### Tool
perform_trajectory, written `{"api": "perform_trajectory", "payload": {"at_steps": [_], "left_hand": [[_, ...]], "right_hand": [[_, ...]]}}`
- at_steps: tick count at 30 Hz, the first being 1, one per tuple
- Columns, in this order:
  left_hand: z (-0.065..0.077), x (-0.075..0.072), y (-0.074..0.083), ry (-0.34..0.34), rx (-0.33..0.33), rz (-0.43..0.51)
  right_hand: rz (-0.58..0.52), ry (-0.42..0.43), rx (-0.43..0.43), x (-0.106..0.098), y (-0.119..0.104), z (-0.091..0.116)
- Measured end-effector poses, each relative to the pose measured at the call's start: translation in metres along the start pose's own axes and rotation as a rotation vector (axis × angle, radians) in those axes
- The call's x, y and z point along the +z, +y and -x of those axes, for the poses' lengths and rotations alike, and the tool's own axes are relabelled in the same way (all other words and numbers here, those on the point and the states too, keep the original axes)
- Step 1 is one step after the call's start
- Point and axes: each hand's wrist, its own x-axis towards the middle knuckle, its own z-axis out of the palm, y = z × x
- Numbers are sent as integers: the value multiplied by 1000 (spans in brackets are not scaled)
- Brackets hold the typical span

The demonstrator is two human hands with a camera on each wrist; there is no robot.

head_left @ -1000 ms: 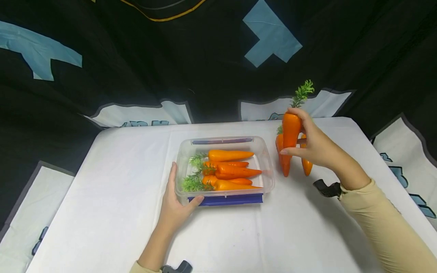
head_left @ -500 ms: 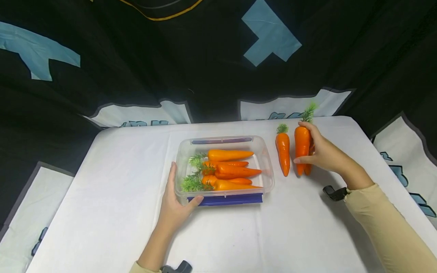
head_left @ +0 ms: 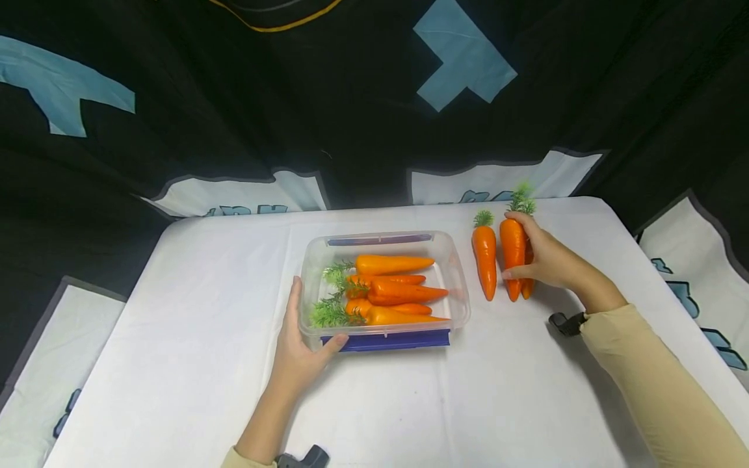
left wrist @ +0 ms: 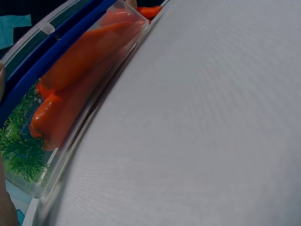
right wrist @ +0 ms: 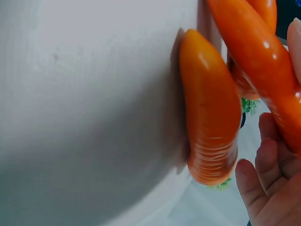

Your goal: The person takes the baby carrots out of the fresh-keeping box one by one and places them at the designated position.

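A clear plastic container (head_left: pixel 386 330) with blue latches holds several orange carrots (head_left: pixel 408 294) with green tops. My left hand (head_left: pixel 301 354) rests at its near-left corner, fairly straight fingers along the left wall and thumb on the front edge. To the container's right, my right hand (head_left: pixel 547 260) holds a carrot (head_left: pixel 513 250) between thumb and fingers, near the tabletop. Another carrot (right wrist: pixel 211 117) lies close to that hand, partly hidden behind the held one in the head view. A third carrot (head_left: pixel 484 260) lies between the held carrot and the container.
A white cloth covers the table (head_left: pixel 205 338). Behind it hangs a black curtain (head_left: pixel 351 110) with blue and white patches. Dark devices (head_left: pixel 566 324) are worn at both wrists.
My right hand has lowered its carrot from above the others to beside them, moving right, then slightly left. The left hand and container have stayed in place.
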Motion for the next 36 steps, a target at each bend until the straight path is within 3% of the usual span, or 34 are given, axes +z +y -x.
{"api": "perform_trajectory", "payload": {"at_steps": [16, 36], "left_hand": [[0, 0, 0, -6, -7, 2], [1, -1, 1, -1, -2, -7]], "right_hand": [[146, 41, 101, 1, 11, -12], [302, -25, 135, -1, 10, -28]]}}
